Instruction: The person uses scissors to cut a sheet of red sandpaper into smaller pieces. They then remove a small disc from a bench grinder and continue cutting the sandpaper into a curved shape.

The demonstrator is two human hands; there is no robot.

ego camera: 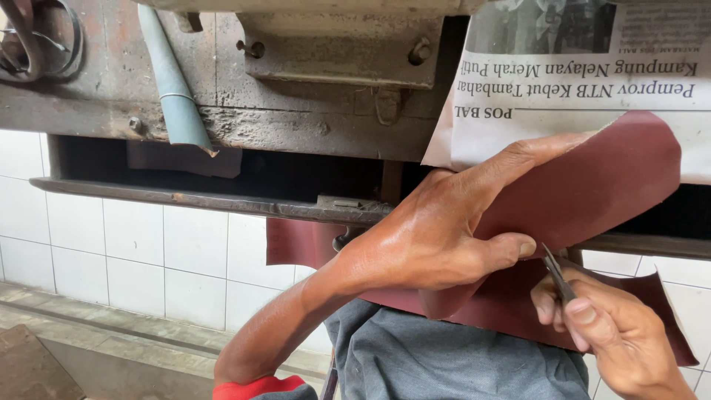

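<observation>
Maroon sheet material (592, 185), leather-like in look, is curving up across the right half of the view, just in front of a newspaper (578, 89) that is lying on the rusty metal workbench (222, 111). Left hand (437, 237) is grasping the sheet, thumb pressing on the near face and fingers spreading behind the upper fold. Right hand (615, 333) is clenching around a small dark blade (557, 272), whose tip is touching the sheet just beside the left thumb. Sheet's lower edge is hanging over grey trousers (444, 355). Open room is lying to the left, toward the white tiled wall (148, 252). Blade handle is being hidden inside the fist, and the sheet's right corner is being cut off at the frame.
</observation>
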